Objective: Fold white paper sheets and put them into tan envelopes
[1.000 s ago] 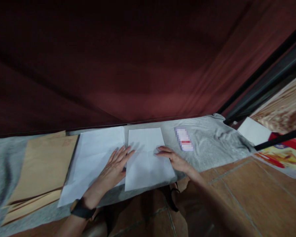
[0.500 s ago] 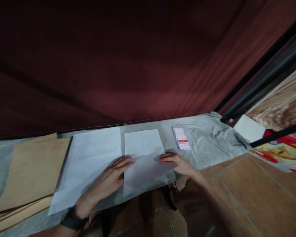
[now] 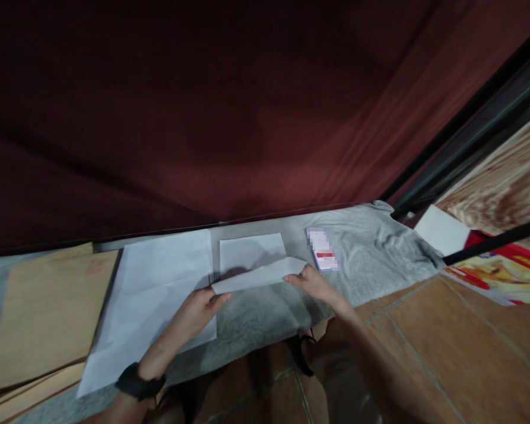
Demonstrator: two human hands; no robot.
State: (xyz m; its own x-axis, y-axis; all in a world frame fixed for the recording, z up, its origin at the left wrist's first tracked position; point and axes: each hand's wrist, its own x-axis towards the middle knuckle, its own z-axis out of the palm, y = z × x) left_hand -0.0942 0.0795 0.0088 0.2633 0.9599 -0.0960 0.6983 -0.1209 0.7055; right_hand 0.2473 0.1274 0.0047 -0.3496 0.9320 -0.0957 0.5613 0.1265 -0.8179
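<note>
A sheet of white paper (image 3: 256, 277) is raised at its near edge, stretched between my two hands. My left hand (image 3: 201, 312) pinches its left end, and my right hand (image 3: 313, 282) pinches the right end. Behind it, a white paper area (image 3: 251, 243) lies flat on the grey cloth (image 3: 265, 315); I cannot tell whether it is the same sheet or another one beneath. Larger white sheets (image 3: 159, 271) lie to the left, partly under my left forearm. A flat, blurred-out item with a red band (image 3: 322, 250) sits beyond my right hand.
Brown paper envelopes (image 3: 55, 312) are stacked at the far left. A dark red cloth (image 3: 247, 135) hangs along the back. At the right are a black metal bar (image 3: 494, 241) and a red-and-yellow printed box (image 3: 503, 268), above a tiled floor (image 3: 463, 341).
The paper's near part has been lifted and tipped upward, baring the grey cloth in front. Both hands went from resting on the sheet to gripping its ends.
</note>
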